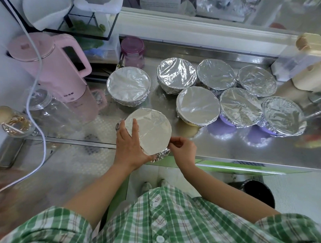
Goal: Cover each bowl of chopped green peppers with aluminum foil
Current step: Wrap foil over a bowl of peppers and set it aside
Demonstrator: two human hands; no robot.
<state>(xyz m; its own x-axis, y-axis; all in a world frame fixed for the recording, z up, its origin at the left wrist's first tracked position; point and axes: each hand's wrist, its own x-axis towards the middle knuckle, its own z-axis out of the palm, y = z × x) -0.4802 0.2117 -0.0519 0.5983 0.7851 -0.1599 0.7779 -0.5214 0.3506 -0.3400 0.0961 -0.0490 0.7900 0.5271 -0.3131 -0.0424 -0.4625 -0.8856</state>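
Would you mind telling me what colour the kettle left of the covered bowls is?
The kettle is pale pink, clearest in the head view.

Lighting: bright, diffuse daylight from the glazed window (232,7) at 12 o'clock.
Glare: flat white sheen on the nearest round foil-covered bowl (152,128), centre; mirror reflections on the shiny stainless-steel surface (228,149) toward 3 o'clock.
Shadows: faint, soft.
Distortion: wide-angle bowing at 9 and 3 o'clock.
Blur: 3 o'clock edge smeared; centre sharp.

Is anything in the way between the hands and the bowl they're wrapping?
Nothing visible. The left hand grips the near foil-covered bowl, and the right hand pinches the foil at its rim.
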